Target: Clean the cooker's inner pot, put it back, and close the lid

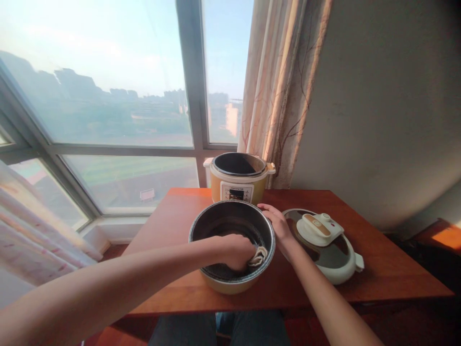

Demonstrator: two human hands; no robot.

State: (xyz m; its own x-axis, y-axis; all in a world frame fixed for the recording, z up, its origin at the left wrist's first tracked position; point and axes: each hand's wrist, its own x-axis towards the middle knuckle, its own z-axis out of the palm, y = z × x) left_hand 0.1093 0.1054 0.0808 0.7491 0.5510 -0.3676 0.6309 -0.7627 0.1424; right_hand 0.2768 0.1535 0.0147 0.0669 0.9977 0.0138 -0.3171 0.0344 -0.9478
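Note:
A dark-lined inner pot (230,287) with a yellowish outside stands near the table's front edge, its mouth facing up. My left hand (239,252) reaches down inside it, closed around a bunched pale cloth (258,256) near the right wall. The cloth's lower part is hidden by the hand and the pot's interior. On the outer right side of the rim, my right hand (275,218) holds the inner pot, its fingers along the edge. Directly behind is the electric pressure cooker body (216,185), uncovered, with a control panel on its front.
A round cooker lid (338,274) with a raised handle and valve lies on the wooden table (389,259), right of my right forearm. Beyond the table are a large window (118,182), a curtain (273,96) and a grey wall.

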